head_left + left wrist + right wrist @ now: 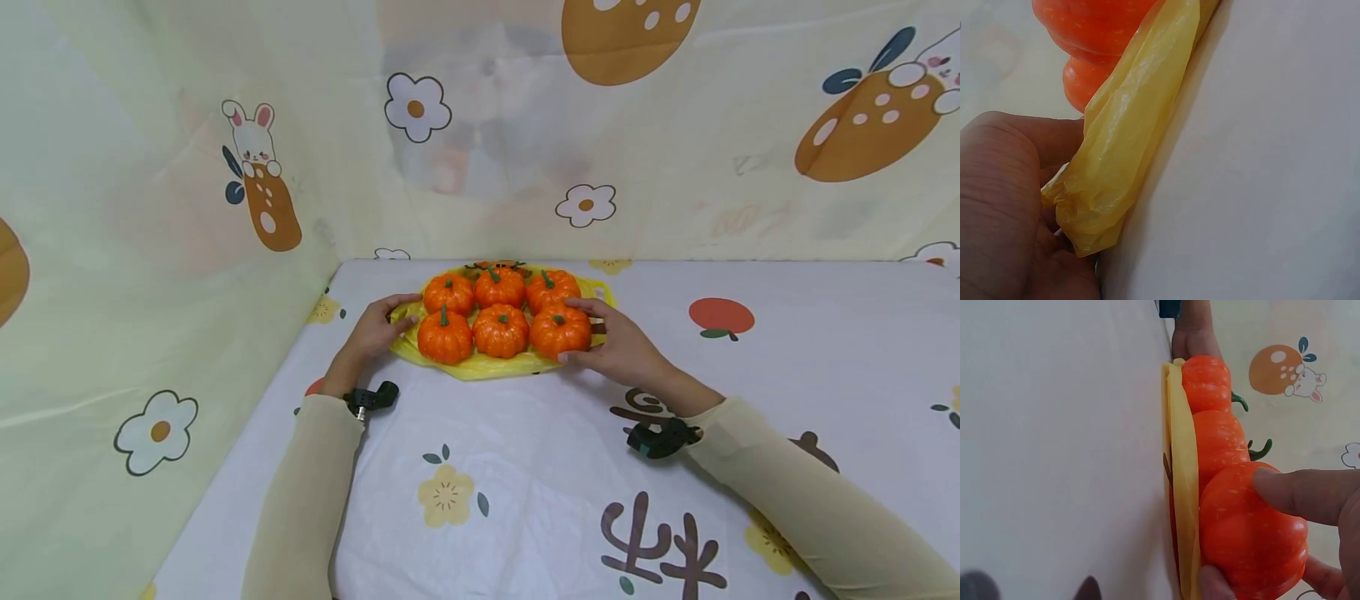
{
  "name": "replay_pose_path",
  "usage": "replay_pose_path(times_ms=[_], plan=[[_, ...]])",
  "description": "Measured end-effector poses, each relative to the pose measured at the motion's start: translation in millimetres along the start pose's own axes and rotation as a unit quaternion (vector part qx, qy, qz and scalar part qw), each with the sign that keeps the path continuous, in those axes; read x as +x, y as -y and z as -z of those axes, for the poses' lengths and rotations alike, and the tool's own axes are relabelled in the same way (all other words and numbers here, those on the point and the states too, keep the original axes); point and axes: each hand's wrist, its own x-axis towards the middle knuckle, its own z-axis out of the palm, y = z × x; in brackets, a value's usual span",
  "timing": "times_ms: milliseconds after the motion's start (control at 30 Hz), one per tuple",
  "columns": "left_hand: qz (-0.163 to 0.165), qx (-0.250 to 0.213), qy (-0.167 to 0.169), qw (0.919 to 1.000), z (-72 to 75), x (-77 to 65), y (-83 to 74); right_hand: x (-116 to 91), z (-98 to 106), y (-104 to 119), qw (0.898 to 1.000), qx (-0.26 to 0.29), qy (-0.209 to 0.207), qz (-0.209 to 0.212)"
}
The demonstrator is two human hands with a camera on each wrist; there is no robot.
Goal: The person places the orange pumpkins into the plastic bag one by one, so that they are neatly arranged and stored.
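Several small orange pumpkins stand in two rows on a yellow plastic bag (487, 368) that lies flat at the far side of the table. My right hand (621, 343) grips the front-right pumpkin (557, 333), its fingers around the side and top, as the right wrist view also shows. At the bag's left end, my left hand (372, 330) holds a crumpled corner of yellow plastic (1107, 181); its fingertips are partly hidden behind it. Nearest that hand are the front-left pumpkin (446, 338) and the back-left pumpkin (448, 293).
A white tablecloth (525, 433) printed with flowers and fruit covers the table. Behind and to the left hang pale cloth walls (487, 167) with rabbit and flower prints. A black wrist camera (663, 437) sits on the right forearm.
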Motion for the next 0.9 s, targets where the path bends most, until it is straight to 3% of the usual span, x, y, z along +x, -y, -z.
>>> replay_pose_path(times_ms=[333,900], plan=[[-0.003,0.003,-0.001,1.0000,-0.2,0.5,0.3,-0.1,-4.3,0.0,0.999,-0.037,0.011,-0.003],[0.009,0.008,0.001,0.9999,-1.5,-0.5,-1.4,-0.7,-5.2,-2.4,0.997,-0.075,0.012,0.032]])
